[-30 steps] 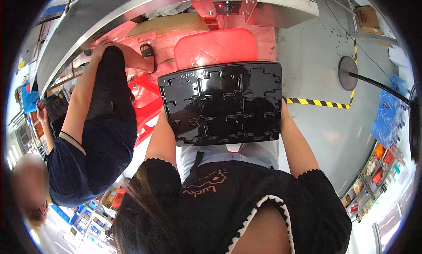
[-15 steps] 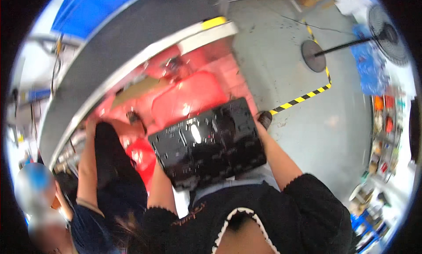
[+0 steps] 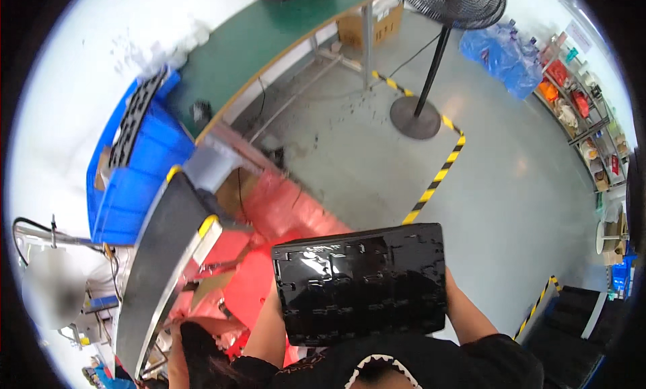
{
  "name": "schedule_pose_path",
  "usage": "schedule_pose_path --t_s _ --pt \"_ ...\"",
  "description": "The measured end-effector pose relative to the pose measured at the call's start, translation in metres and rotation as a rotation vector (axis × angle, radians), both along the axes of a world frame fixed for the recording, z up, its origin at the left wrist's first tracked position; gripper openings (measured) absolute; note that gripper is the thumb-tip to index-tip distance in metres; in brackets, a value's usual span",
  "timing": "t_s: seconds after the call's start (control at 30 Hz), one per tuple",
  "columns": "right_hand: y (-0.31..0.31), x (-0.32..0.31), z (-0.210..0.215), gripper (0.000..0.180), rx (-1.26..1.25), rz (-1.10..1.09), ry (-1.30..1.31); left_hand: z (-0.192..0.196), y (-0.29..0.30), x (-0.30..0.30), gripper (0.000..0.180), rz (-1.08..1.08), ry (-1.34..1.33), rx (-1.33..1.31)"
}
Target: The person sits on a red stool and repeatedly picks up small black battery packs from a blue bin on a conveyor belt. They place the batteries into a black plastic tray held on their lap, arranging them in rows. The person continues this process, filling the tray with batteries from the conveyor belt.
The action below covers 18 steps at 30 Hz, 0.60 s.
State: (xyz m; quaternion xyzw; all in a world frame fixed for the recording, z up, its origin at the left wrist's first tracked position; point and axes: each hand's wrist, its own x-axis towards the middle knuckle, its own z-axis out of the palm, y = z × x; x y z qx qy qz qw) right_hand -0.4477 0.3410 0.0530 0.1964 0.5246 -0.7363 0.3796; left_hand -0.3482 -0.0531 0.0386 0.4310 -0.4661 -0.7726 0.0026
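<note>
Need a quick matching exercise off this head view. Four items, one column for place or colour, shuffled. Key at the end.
Items
1. Moulded tray
2. Fan base
3. Bin
4. Tabletop

Places and colours
A. Green
B. Blue, toward the left of the view
C. Beside the yellow-and-black striped tape
D. Held between the person's two forearms

Pairs: 1-D, 2-C, 3-B, 4-A

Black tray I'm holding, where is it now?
In the head view, the black plastic tray is at lower centre between the left forearm and right forearm, just below yellow-black floor tape.
</note>
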Motion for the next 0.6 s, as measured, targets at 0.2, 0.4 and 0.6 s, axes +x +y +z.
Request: schedule_pose_path --t_s 0.2,0.4,0.6 --pt "0.119 -0.074 0.086 0.041 0.142 -0.204 0.159 0.038 0.099 -0.122 0.038 -0.331 0.108 0.073" --pt "0.178 -0.045 0.145 0.041 0.272 -0.418 0.216 0.061 0.166 -0.185 0.037 -0.581 0.256 0.129" --pt "0.160 -0.077 0.152 0.041 0.278 -0.470 0.281 0.100 0.139 -0.242 0.036 -0.689 0.385 0.032"
